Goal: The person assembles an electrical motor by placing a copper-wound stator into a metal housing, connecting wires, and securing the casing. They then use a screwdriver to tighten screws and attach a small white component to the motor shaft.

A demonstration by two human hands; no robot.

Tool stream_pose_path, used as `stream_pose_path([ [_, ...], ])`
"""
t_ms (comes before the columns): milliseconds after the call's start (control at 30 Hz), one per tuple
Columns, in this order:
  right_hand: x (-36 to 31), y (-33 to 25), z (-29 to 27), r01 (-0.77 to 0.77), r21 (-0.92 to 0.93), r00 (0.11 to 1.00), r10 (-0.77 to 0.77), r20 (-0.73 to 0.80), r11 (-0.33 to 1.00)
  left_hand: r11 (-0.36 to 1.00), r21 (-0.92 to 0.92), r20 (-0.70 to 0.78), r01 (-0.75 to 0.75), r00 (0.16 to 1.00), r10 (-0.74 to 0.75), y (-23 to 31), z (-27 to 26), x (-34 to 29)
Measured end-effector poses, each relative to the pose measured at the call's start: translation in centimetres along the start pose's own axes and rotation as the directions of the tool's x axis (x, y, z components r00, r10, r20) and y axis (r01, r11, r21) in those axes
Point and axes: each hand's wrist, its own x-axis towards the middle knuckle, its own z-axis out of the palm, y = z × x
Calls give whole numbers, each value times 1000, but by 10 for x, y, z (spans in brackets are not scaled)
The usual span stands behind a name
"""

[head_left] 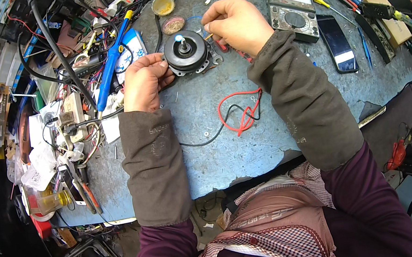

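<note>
A round black motor [185,51] rests on the worn blue workbench [212,165], its metal shaft pointing up. My left hand [145,80] grips the motor's left edge, thumb and fingers closed at the rim. To the right of the motor, my right hand [238,24] is raised, thumb and forefinger pinched together. Whatever sits in that pinch is too small to name. A spanner [216,57] lies partly hidden beside the motor. Behind it are a small dish of bits [173,24] and a tub of yellowish paste [163,6].
A blue soldering iron [113,65] leans at left over cluttered parts. An analogue multimeter [293,13] and a phone [337,44] lie at right. A red lead [242,117] and black lead curl in front. Pliers [85,195] lie near the left edge.
</note>
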Motion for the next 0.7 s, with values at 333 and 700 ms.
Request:
stream_pose_path([
  [333, -2, -6, 2, -247, 297, 969, 241, 58, 922, 1000, 23, 15, 12, 1000, -12, -1, -2, 4],
  [700, -7, -19, 0, -395, -182, 868, 431, 247, 900, 999, 8, 29, 50, 998, -50, -10, -14, 12],
])
